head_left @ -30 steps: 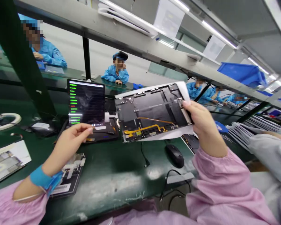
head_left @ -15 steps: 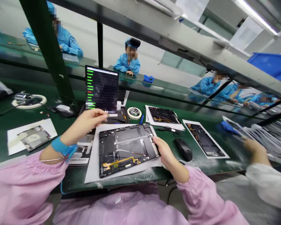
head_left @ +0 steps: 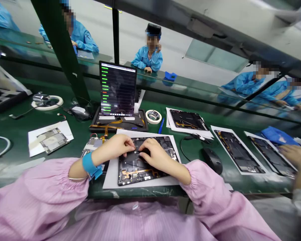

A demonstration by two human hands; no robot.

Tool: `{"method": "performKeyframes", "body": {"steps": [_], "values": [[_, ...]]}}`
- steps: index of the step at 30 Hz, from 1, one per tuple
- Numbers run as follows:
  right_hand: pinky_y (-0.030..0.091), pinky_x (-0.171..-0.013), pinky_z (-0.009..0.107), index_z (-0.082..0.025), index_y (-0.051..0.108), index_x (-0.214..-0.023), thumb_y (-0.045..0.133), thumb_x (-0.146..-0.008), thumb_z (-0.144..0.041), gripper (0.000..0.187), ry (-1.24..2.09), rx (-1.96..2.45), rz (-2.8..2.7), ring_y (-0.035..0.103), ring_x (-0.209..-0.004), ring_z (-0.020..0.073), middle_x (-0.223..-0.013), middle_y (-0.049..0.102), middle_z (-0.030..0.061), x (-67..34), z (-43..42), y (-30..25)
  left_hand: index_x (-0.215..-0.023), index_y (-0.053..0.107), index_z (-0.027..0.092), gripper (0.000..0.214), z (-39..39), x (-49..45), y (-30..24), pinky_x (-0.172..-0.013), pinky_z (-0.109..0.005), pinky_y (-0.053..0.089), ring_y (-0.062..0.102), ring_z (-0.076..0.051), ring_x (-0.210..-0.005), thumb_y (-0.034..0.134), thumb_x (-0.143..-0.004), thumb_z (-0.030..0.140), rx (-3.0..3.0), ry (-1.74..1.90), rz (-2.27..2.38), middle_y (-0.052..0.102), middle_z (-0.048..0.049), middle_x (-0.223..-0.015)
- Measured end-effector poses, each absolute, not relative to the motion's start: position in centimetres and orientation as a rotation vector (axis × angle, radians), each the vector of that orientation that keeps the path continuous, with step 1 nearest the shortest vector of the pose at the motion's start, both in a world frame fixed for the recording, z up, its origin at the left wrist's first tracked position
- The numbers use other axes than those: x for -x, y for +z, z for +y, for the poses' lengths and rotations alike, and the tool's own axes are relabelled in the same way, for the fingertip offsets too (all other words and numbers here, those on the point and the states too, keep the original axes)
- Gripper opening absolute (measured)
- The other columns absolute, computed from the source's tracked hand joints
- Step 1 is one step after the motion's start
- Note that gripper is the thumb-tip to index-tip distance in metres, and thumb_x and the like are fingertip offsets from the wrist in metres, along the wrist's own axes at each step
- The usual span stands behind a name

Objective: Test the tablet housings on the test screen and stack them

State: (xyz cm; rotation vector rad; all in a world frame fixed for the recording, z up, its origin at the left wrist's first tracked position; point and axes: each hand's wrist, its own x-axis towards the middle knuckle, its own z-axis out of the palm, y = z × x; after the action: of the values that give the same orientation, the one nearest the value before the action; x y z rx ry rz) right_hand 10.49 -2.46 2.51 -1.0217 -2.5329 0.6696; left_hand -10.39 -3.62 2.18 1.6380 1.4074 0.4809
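A dark tablet housing (head_left: 163,175) with orange flex cables lies on a white sheet (head_left: 110,179) in front of me. My left hand (head_left: 120,145), with a blue band at its wrist, has its fingertips pinched together over the housing's upper left part. Close beside it, my right hand (head_left: 157,155) rests over the housing's middle, fingers and thumb curled in toward the same spot. Whatever lies between the fingertips of either hand is too small or hidden to make out.
Behind the housing stands a lit screen (head_left: 118,88) on a black base. Around me are a tape roll (head_left: 153,116), a blue pen (head_left: 161,126), a black mouse (head_left: 212,160) and other housings (head_left: 238,150). A co-worker's hand (head_left: 297,157) is at the far right.
My left hand has come down from before the screen onto the housing. My right hand has moved from its right edge to its middle. A co-worker's housing now lies at the right.
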Motion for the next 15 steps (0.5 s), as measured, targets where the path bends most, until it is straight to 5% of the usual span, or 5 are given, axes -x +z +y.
{"method": "performKeyframes", "body": {"steps": [15], "values": [[0.036,-0.08,0.032,-0.02,0.058,-0.077,0.064,-0.078,-0.015,0.008,0.839,1.002,-2.427,0.053,-0.085,0.0168,-0.081,0.058,-0.0004,-9.6,-1.3,0.2,-0.077,0.071,0.017,0.024,-3.4,9.7,1.6,-0.064,-0.025,0.045,0.064,-0.018,-0.07,0.051,-0.069,0.027,-1.762,0.431,1.416,0.073,-0.0025,-0.077]]}}
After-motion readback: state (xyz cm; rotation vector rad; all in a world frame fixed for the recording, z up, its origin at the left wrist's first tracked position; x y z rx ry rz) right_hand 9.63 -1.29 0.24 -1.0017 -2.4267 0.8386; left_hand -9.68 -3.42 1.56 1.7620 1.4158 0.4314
